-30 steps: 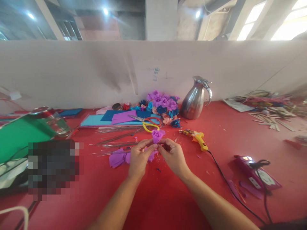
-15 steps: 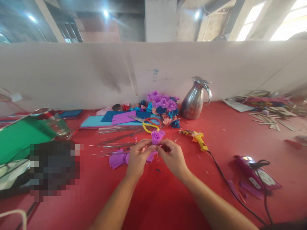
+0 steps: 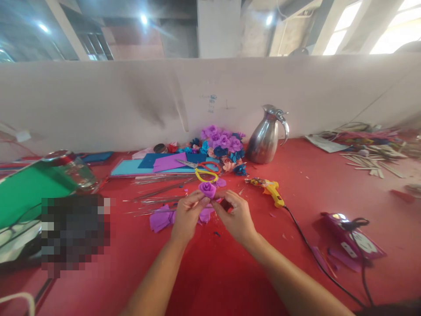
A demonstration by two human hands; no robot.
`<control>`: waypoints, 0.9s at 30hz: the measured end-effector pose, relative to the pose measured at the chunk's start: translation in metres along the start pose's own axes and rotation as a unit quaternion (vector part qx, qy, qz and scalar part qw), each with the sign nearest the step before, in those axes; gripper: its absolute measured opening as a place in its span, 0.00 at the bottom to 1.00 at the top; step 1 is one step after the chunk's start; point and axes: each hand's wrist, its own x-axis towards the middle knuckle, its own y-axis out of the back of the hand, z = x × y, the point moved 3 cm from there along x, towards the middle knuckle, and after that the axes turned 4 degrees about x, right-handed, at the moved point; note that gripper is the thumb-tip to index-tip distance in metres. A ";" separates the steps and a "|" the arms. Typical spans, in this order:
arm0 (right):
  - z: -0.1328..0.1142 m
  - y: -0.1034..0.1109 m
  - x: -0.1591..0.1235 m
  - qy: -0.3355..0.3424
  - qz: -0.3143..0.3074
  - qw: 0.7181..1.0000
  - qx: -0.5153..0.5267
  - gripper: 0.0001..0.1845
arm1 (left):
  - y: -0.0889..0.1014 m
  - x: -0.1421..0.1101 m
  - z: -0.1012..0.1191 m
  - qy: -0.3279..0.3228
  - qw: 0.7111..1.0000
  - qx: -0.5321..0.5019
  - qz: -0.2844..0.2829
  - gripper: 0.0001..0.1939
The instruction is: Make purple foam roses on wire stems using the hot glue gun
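Observation:
A small purple foam rose point(image 3: 207, 189) is held up between both hands above the red table point(image 3: 217, 267). My left hand point(image 3: 187, 216) pinches the rose's base from the left. From the right, the fingers of my right hand point(image 3: 234, 216) close on the same base. Loose purple foam petals point(image 3: 161, 218) lie on the table just under and left of my hands. Yellow and red scissors point(image 3: 205, 171) lie right behind the rose.
A yellow glue gun point(image 3: 272, 191) with a black cord lies to the right, near a purple power strip point(image 3: 351, 241). A steel jug point(image 3: 265, 137), a pile of finished flowers point(image 3: 223, 145) and foam sheets point(image 3: 158, 163) stand at the back wall. Metal wires point(image 3: 158, 188) lie left.
The rose has dropped a little and shifted left, its top turned more toward the camera. Both hands stay pinched together at its base.

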 end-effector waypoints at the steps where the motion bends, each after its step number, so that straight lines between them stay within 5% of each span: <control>1: 0.002 -0.001 0.000 -0.013 -0.003 1.000 0.008 0.05 | 0.000 0.000 -0.001 0.001 1.000 -0.003 0.009 0.08; 10: 0.009 -0.006 0.003 -0.163 -0.069 0.967 0.185 0.15 | 0.002 0.002 -0.010 0.034 0.995 -0.086 0.040 0.06; 23: 0.006 -0.010 0.003 -0.169 -0.118 0.942 0.266 0.19 | 0.005 0.002 -0.002 0.039 0.997 -0.063 -0.010 0.04; 27: 0.010 -0.008 0.004 -0.169 -0.100 0.942 0.272 0.20 | 0.000 -0.001 0.005 0.044 0.997 -0.046 -0.034 0.10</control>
